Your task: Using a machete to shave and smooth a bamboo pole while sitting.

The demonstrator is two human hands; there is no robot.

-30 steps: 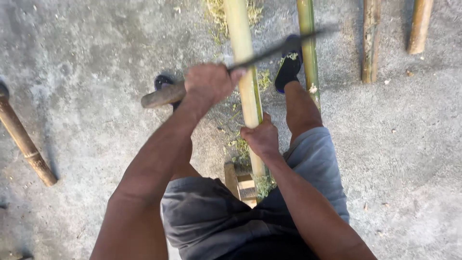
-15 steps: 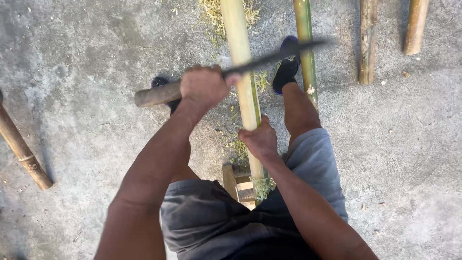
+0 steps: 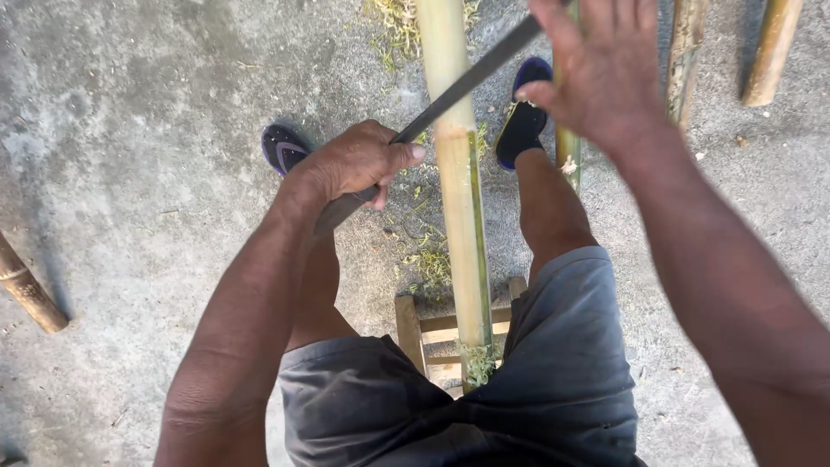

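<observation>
Rough concrete floor (image 3: 130, 130) lies under a seated person whose left hand (image 3: 359, 164) grips a long knife (image 3: 467, 82) laid across the bamboo pole (image 3: 454, 199), while the open right hand (image 3: 605, 73) hovers above the blade, so the splitting cut seems in hand and next needs a firm push down on the blade's back.

Head camera, steep downward view.
It looks from above, close over the seated person's lap and legs, onto the concrete floor (image 3: 130, 130).

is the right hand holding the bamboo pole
No, the right hand is open and raised off the pole; only the left hand grips something, the blade's handle.
</observation>
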